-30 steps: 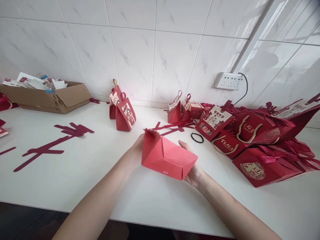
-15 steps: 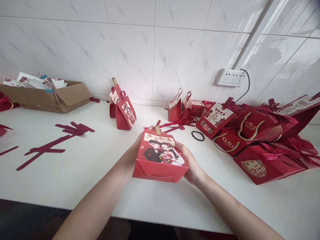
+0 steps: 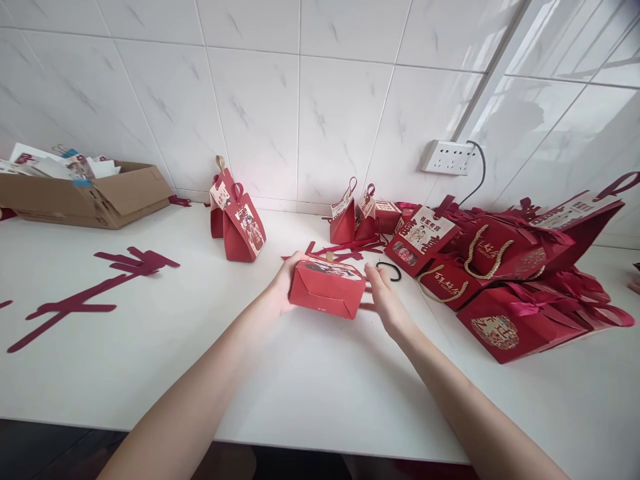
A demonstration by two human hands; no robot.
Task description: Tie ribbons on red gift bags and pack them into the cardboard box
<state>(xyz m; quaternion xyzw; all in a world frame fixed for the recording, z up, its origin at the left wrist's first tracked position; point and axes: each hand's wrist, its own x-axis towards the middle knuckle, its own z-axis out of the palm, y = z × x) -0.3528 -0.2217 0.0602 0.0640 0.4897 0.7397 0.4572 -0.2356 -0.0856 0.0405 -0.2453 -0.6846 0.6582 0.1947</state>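
Note:
A red gift box (image 3: pixel 327 297) printed with a cartoon couple is tipped so that its folded bottom faces me. My left hand (image 3: pixel 283 288) grips its left side, with the fingers partly hidden behind it. Just off the box's right side is my right hand (image 3: pixel 386 299), its thumb and fingers apart and holding nothing. A short gold ribbon tab (image 3: pixel 329 256) shows at the box's far edge. Beyond the box lie loose dark red ribbons (image 3: pixel 345 248), and a black ring-shaped band (image 3: pixel 395 272) is partly hidden by my right hand.
Finished-looking red boxes (image 3: pixel 244 230) stand near the tiled wall. Many red gift boxes (image 3: pixel 520 320) are piled at right, below a power strip (image 3: pixel 450 158). At left are a cardboard box (image 3: pixel 130 193) of cards and ribbon strips (image 3: pixel 85 293). Another person's hand (image 3: pixel 634 283) shows at the right edge.
The gift box has tilted, so its bottom faces me more and the printed front is foreshortened. My right hand has come off its side. The view has shifted slightly right.

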